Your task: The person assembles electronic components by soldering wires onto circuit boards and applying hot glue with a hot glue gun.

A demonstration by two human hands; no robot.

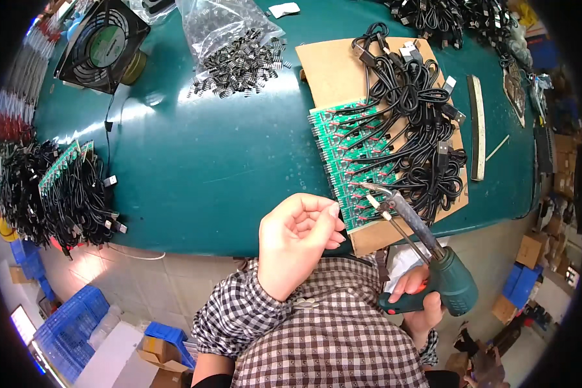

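My right hand (418, 299) is wrapped round the handle of a dark green soldering gun (456, 281). Its metal tip points up and left, over the lower part of a green circuit board panel (333, 149); whether it touches cannot be told. Black USB cables (427, 123), bundled in coils, run from the panel's right side, with small red wires at the joints. My left hand (297, 242) is closed in a pinch beside the panel's lower left edge. Anything between its thumb and forefinger is too small to make out. Under panel and cables lies a cardboard sheet (317, 64).
A black fan (100, 48) stands at the far left. Small metal-and-black parts (239, 64) spill from a clear plastic bag (220, 22). More boards with black cables (58, 187) hang over the table's left edge. A pale strip (476, 129) lies right of the cardboard.
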